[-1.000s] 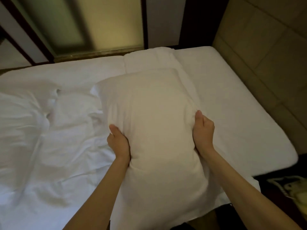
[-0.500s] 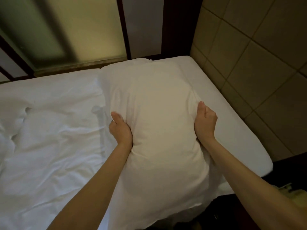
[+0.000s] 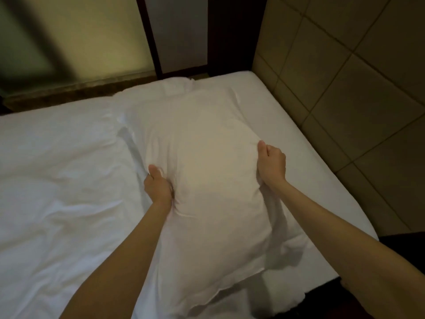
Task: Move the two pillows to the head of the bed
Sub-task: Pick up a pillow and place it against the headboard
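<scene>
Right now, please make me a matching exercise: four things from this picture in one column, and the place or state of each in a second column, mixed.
Things:
1. left hand
2. right hand
3. pillow
4. padded wall panel

Places or states:
a. held between two hands, above the bed
b. stands along the right edge of the mattress
c. clutches the pillow's left side
d. clutches the pillow's right side

Pairs: 1-c, 2-d, 3-a, 4-b

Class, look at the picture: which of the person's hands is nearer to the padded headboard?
Right. The right hand grips the pillow edge on the side facing the padded headboard; the left hand grips the opposite edge, farther away.
</scene>
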